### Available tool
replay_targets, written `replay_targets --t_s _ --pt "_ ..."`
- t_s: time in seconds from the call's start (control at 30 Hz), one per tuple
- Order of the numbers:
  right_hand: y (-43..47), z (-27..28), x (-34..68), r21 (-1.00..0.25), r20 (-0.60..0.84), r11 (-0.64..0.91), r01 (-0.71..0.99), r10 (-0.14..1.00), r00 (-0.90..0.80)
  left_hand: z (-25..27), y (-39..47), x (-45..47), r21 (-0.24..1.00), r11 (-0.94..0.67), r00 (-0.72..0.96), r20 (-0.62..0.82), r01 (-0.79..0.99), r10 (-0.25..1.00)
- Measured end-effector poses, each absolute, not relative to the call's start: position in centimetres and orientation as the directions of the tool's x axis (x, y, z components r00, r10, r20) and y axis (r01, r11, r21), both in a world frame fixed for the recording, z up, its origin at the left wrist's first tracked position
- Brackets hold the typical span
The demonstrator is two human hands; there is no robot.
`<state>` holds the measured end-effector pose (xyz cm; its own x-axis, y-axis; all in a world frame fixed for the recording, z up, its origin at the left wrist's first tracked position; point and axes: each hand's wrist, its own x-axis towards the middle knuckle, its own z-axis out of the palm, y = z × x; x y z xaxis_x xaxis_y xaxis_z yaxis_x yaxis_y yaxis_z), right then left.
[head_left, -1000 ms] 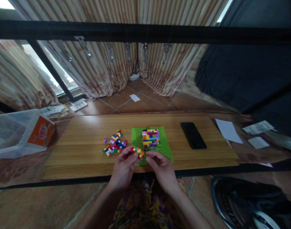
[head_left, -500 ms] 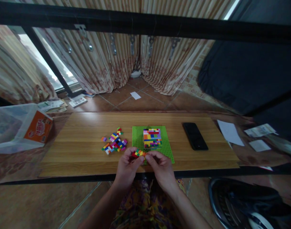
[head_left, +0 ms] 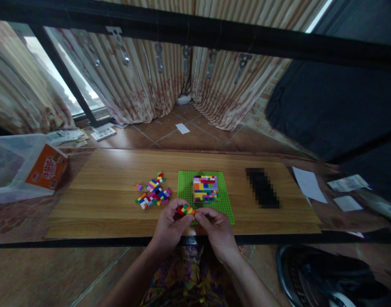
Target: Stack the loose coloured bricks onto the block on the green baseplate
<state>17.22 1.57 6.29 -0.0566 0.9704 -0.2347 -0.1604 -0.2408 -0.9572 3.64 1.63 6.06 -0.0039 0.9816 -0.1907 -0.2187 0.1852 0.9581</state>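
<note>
A small cluster of toy bricks point(head_left: 187, 209) in red, green, yellow and orange is held between both hands over the near edge of a green baseplate point(head_left: 226, 209). My left hand point(head_left: 170, 224) is closed around its left side, with thumb and fingers pinching it. At its right end, the thumb and finger of my right hand point(head_left: 217, 228) pinch an orange part. On the baseplate, just beyond my fingers, stands a block built of many coloured bricks point(head_left: 205, 187). My fingers hide part of the held cluster.
Left of the baseplate lies a pile of loose coloured bricks point(head_left: 153, 194) on the wooden board point(head_left: 96, 196). A dark, pixelated rectangular object point(head_left: 262, 187) lies to the right. A translucent bin point(head_left: 10, 166) stands at the far left, and paper sheets point(head_left: 309, 183) lie at right.
The camera view has tilted and shifted slightly. Both hands keep the brick cluster pinched in nearly the same place.
</note>
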Motion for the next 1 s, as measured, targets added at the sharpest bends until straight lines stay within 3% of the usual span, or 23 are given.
replay_targets --t_s 0.27,0.4,0.57,0.7,0.83,1.0 --pt "1.8 6.0 17.2 -0.881 -0.339 -0.348 -0.32 0.937 -0.086 5.5 1.9 3.4 0.955 0.194 0.039 -0.19 -0.225 0.981" --pt "2.3 6.2 17.4 -0.904 -0.308 -0.307 -0.296 0.95 -0.046 5.1 2.0 3.2 0.934 0.214 -0.015 -0.228 -0.286 0.974" --pt "5.0 6.8 19.3 -1.0 0.005 0.006 -0.014 0.998 0.066 4.2 2.1 1.7 0.936 0.199 -0.098 -0.236 -0.289 0.967" --pt "8.3 6.9 20.9 -0.919 0.249 0.219 0.328 0.967 0.051 3.4 2.1 0.4 0.961 0.175 -0.137 -0.207 -0.214 0.969" --pt "10.7 6.1 20.9 -0.824 0.303 0.264 0.501 0.953 -0.004 2.5 2.0 0.0 0.968 0.162 -0.138 -0.19 -0.191 0.972" --pt "11.7 4.6 20.2 -0.799 0.28 0.251 0.546 0.959 -0.032 2.0 2.1 -0.2 0.969 0.151 -0.113 -0.175 -0.195 0.978"
